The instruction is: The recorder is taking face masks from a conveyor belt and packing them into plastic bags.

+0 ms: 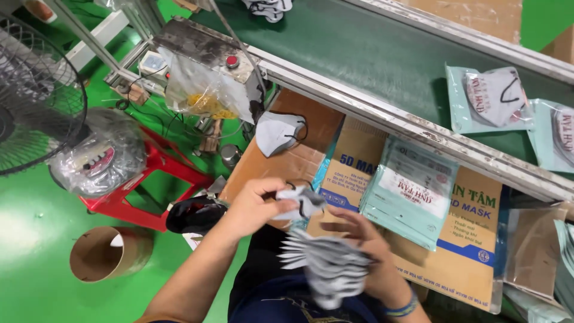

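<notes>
The left hand [254, 206] pinches a single grey face mask [302, 200] between thumb and fingers, closed on its near edge; the right hand [371, 254] is wrapped around a fanned stack of grey masks [329, 269], fingers curled over the top of the bundle, though motion blur hides exactly how the thumb sits; the single mask hangs just above and to the left of the stack, near it but apart, so it reads as not yet joined to the bundle; judging by the thickness of the fan, a good number of masks are already gathered, and the count looks well under way; beyond the left hand's grip, further from the body, one more loose grey mask [278, 133] lies on a brown cardboard flap [287, 161], still to be picked up; past the right hand, a pile of pale teal pouches [412, 191] rests on a printed carton [466, 239], apparently unfilled, so bagging seems left to do; further out again, on the green conveyor belt [371, 48], two sealed pouches with masks inside [490, 98] lie flat, which suggests some packs are finished; off to the left of the grip stand a red plastic stool [158, 179], a fan [36, 90] and a cardboard tube [104, 254] on the green floor.
</notes>
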